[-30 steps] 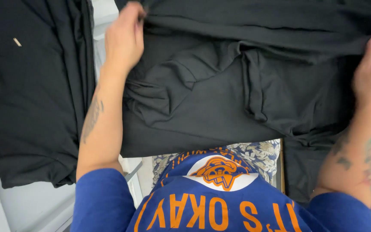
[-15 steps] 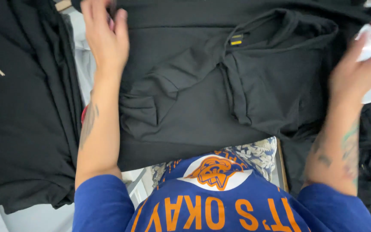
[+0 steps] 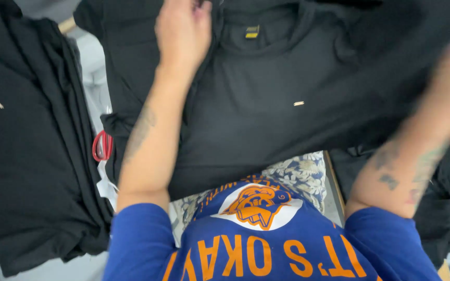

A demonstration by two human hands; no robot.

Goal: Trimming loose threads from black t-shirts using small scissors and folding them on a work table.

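Observation:
A black shirt [image 3: 266, 119] lies spread in front of me, its collar with a small yellow neck label [image 3: 251, 32] at the top and a tiny pale tag [image 3: 299, 103] on its chest. My left hand [image 3: 183, 31] rests on the shirt just left of the collar, fingers curled into the fabric, fingertips cut off by the frame's top edge. My right forearm [image 3: 417, 140] crosses the shirt's right side, blurred; the right hand itself lies outside the frame.
A pile of black garments [image 3: 27, 156] fills the left side. Red scissor handles [image 3: 102, 145] stick out between the pile and the shirt. A floral cloth [image 3: 300, 174] shows under the shirt's near edge. More black fabric [image 3: 444, 218] hangs at the right.
The shirt has been turned and smoothed so its collar and label sit at the top centre. My left hand shifted right toward the collar; my right hand swept up out of view.

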